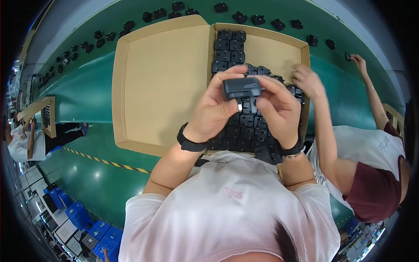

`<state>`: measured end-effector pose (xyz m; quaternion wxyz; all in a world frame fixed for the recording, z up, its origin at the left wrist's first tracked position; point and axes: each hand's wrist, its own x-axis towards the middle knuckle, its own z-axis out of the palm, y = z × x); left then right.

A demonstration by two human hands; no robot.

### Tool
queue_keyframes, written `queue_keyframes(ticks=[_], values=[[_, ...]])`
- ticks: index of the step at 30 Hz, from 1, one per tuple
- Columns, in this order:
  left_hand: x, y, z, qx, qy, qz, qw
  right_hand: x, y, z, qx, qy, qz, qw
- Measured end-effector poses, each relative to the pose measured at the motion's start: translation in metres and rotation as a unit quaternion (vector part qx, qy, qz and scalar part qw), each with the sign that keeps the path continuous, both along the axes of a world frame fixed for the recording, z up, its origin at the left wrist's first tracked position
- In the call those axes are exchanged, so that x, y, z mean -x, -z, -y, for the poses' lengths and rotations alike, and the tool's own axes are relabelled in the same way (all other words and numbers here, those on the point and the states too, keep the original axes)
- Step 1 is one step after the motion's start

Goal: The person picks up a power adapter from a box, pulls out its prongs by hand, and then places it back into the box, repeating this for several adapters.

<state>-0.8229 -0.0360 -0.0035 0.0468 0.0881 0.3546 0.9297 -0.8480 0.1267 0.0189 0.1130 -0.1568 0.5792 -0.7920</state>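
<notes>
- Left hand [214, 109] and right hand [276, 107] curl their fingers closed around one black charger plug [241, 88].
- Beneath the fingers, rows of black plugs [244, 124] fill the cardboard box [163, 83].
- Beyond the fingertips, a co-worker's hand [307, 80] touches the box.
- Farther, loose plugs [257, 19] ride the green conveyor belt [83, 94].

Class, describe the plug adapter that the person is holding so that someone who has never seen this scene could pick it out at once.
Find the open cardboard box on the green conveyor belt. Above its rows of black adapters, the left hand and right hand hold one dark adapter. It alone is lifted out of the box.
</notes>
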Motion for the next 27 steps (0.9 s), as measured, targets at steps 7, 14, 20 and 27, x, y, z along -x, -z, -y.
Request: queue_keyframes(ticks=[7,14,20,27], values=[[-0.019,-0.009,0.011,0.259,-0.058,-0.043,0.963,-0.006,-0.007,0.0,-0.199,0.004,-0.292,0.936],[-0.028,-0.024,0.016,0.442,-0.123,-0.15,0.876,-0.006,-0.019,0.01,-0.139,0.015,-0.403,0.904],[-0.038,-0.042,0.019,0.502,-0.115,-0.111,0.85,-0.016,-0.03,0.012,-0.146,-0.047,-0.372,0.916],[-0.041,-0.051,0.016,0.579,-0.165,-0.156,0.783,-0.026,-0.03,0.006,-0.1,-0.085,-0.218,0.967]])
